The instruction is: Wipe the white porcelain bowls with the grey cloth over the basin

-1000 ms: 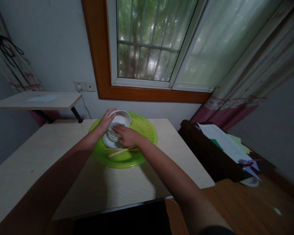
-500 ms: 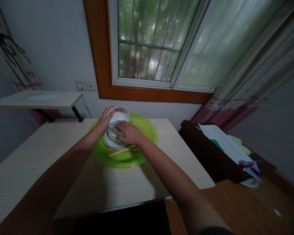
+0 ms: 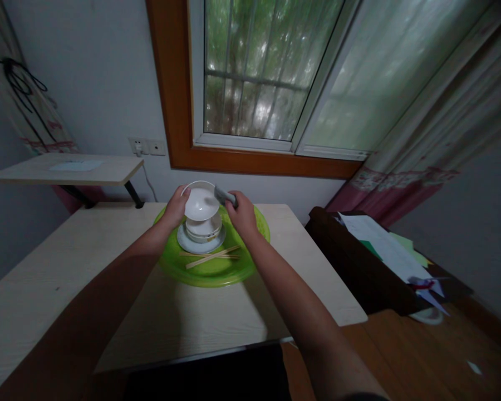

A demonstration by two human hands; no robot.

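Observation:
My left hand grips the left rim of a white bowl, which is tilted with its inside facing me. In my right hand is a grey cloth, bunched between the fingers and touching the bowl's right rim. Below the raised bowl, more white bowls are stacked on a white plate. The plate lies in a round green plastic basket. In front of it several wooden chopsticks lie crossed.
The basket stands on a pale wooden table. A small raised shelf is at the back left. A wall socket with a plugged cord is behind. To the right, papers lie on a dark brown piece of furniture.
My right hand has moved the grey cloth from inside the bowl up and right to its right rim. My left hand still holds the bowl, which now faces me more.

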